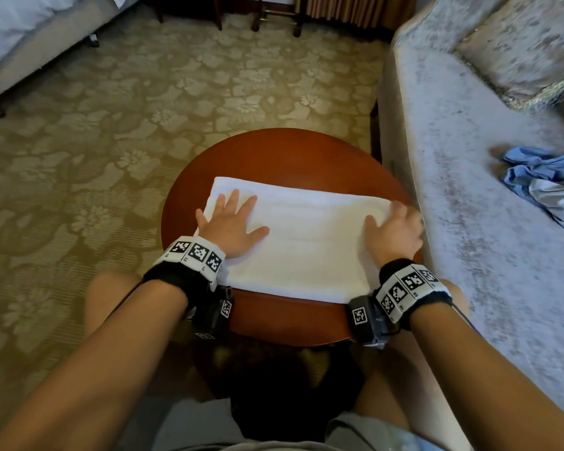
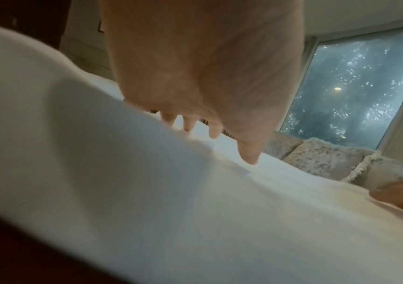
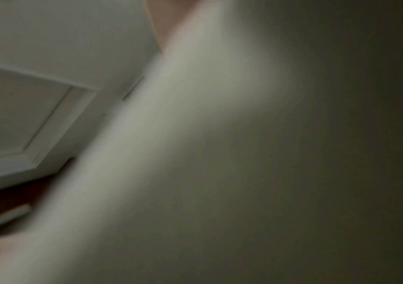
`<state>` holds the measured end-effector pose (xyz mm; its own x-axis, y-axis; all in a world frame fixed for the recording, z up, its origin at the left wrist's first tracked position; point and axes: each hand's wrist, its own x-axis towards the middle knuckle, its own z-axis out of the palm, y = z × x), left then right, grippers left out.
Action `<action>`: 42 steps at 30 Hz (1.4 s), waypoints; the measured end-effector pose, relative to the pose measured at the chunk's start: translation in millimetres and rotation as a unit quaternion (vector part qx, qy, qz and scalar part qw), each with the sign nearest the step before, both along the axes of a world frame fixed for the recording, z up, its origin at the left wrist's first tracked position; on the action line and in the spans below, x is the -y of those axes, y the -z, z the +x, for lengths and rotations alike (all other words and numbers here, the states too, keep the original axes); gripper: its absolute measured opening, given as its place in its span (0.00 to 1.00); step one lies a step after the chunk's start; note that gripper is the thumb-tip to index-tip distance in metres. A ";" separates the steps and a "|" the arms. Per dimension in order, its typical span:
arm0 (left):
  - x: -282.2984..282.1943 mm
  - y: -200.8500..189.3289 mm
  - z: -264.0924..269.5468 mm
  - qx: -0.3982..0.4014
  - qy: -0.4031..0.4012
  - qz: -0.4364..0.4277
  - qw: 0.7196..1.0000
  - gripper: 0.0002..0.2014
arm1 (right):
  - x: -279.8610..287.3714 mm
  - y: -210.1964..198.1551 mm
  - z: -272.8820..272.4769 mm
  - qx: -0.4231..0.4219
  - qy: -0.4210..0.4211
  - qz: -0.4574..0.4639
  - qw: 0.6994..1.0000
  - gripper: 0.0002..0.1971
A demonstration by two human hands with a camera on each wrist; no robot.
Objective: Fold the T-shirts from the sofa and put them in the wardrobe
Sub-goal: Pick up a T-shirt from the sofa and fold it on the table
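The white T-shirt [image 1: 293,242] lies folded into a rectangle on the round wooden table [image 1: 274,151], its long side running from the table's left edge to its right edge, next to the sofa [image 1: 469,190]. The step in hand looks like smoothing and squaring the fold. To do it well, both palms should press flat and sweep outward toward the shirt's ends, so trapped air and creases leave before it is lifted.

The left hand [image 1: 232,222] rests flat on the shirt's left end, fingers [image 1: 233,198] spread, fabric directly beneath them. The right hand [image 1: 394,229] sits at the shirt's right end by the table's right edge; its fingers seem to curl over that end, but I cannot tell whether they pinch it. The right wrist view is only blurred cloth. A crumpled blue T-shirt [image 1: 541,177] waits on the sofa seat, well apart.
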<state>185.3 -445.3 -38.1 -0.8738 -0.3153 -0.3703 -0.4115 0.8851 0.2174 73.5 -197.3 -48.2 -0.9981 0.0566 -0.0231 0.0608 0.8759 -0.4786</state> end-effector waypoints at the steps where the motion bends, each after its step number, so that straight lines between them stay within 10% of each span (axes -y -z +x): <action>1: 2.7 0.0 -1.2 -0.018 -0.008 0.006 1.000 0.37 | -3.7 0.4 -5.9 0.004 0.055 -0.019 0.998 0.31; 10: 4.8 -14.3 -24.3 -0.133 -0.142 0.063 0.979 0.35 | -13.9 -7.7 -23.0 0.040 0.090 -0.204 0.974 0.10; 20: 6.9 -6.7 -28.8 -0.097 -0.157 0.034 0.982 0.33 | -20.9 -15.0 -46.5 0.160 0.156 -0.294 0.929 0.18; 34: 6.7 -7.2 -33.2 -0.101 -0.162 0.039 0.981 0.32 | -5.0 -16.6 -37.9 0.060 0.160 -0.387 0.906 0.26; 42: 10.8 4.2 -40.8 0.007 -0.081 -0.044 0.996 0.35 | -3.1 -16.5 -25.9 -0.015 0.011 -0.163 0.986 0.29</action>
